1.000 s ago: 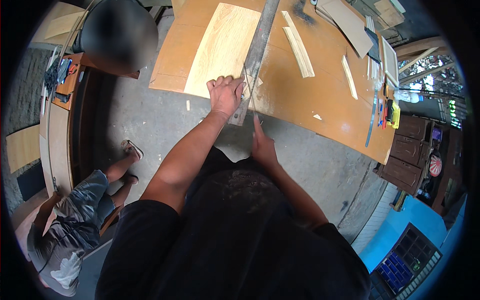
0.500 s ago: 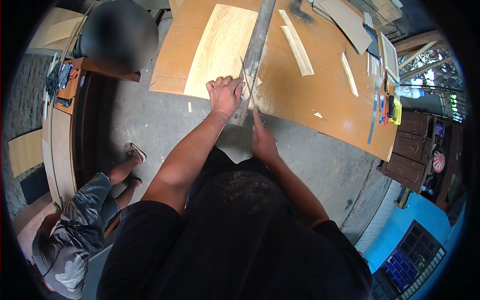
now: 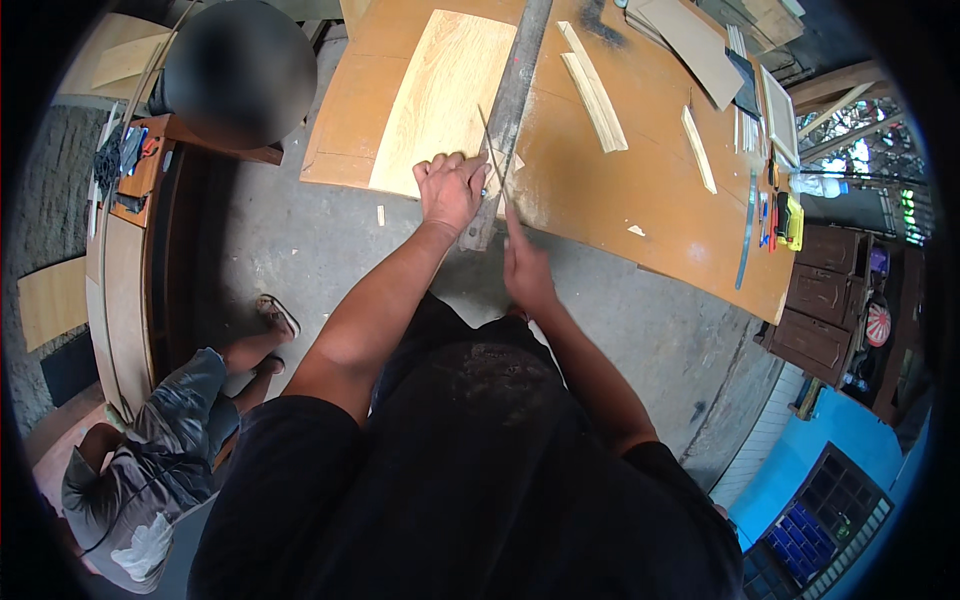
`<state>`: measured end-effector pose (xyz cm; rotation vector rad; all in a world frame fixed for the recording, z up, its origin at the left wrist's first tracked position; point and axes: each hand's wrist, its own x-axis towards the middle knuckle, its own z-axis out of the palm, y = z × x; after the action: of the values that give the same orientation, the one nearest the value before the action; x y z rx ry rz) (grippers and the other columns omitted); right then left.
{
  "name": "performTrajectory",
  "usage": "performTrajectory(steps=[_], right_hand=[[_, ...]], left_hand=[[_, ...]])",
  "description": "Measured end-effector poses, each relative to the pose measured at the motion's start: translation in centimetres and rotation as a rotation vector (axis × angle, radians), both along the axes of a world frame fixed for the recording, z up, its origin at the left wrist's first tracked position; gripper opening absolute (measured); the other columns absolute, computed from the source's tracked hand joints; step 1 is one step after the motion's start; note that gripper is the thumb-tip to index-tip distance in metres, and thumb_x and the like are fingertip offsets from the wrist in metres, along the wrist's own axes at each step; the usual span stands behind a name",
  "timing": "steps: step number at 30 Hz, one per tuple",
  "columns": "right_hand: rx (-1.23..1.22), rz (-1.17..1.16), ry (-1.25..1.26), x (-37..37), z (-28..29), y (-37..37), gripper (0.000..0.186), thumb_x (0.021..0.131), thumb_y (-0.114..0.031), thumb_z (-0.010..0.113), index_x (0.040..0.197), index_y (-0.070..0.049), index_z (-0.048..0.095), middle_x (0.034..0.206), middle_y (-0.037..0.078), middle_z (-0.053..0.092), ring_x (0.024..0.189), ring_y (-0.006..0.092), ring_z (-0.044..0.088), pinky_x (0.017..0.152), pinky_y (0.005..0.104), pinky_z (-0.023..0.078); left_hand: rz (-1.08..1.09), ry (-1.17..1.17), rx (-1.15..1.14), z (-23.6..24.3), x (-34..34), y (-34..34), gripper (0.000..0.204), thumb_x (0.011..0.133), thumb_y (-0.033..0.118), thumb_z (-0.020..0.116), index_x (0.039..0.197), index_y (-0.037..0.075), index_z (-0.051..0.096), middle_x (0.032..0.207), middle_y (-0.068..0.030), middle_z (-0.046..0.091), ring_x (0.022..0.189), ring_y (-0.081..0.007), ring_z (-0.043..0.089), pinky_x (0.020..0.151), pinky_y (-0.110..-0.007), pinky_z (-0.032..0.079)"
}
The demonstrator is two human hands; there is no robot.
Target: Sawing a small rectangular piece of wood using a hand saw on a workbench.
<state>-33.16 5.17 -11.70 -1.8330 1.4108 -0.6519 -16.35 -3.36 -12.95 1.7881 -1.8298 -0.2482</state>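
My right hand (image 3: 527, 275) is closed around the handle of a long, thin, dark tool that tapers to a point, looking like a file (image 3: 490, 140). The tool lies slanted across a small pale wood piece (image 3: 494, 182) at the bench's near edge. My left hand (image 3: 448, 190) is closed with fingers curled, and its thumb and fingertips press on that small piece. Beneath and beside it are a light wood-grain panel (image 3: 440, 90) and a long grey bar (image 3: 515, 85), which sticks out past the bench edge.
On the brown bench top (image 3: 660, 190) lie pale wood strips (image 3: 594, 100), another strip (image 3: 699, 150), grey-brown sheets (image 3: 690, 45) and a yellow tool (image 3: 795, 220). A person (image 3: 170, 430) is at the left, near a wooden cabinet (image 3: 150, 180). Dark drawers (image 3: 820, 300) stand right.
The tool has shifted slightly forward and left, with my right hand moving along. My left hand stays in place. The person at the left has shifted a little.
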Motion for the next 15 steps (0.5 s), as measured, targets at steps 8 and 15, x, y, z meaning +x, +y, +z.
performTrajectory(steps=[8,15], right_hand=[[0.148,-0.004,0.004,-2.1,-0.5,4.4,0.061,0.094,-0.002,0.047,0.152,-0.009,0.032,0.079,0.03,0.061,0.073,0.0468,0.062,0.069,0.0515,0.048],[-0.213,0.027,-0.014,0.2,-0.9,-1.3,0.062,0.093,-0.001,0.046,0.153,-0.009,0.03,0.08,0.029,0.06,0.072,0.045,0.061,0.068,0.0498,0.048]], left_hand=[[-0.022,0.003,0.006,-0.1,0.4,0.0,0.02,0.089,0.027,0.066,0.106,0.021,0.075,0.085,0.0,0.063,0.093,-0.0185,0.056,0.086,-0.039,0.03],[0.002,0.002,-0.01,-0.2,-0.2,-0.1,0.019,0.09,0.027,0.066,0.105,0.02,0.075,0.085,0.0,0.063,0.093,-0.0182,0.056,0.086,-0.039,0.03]])
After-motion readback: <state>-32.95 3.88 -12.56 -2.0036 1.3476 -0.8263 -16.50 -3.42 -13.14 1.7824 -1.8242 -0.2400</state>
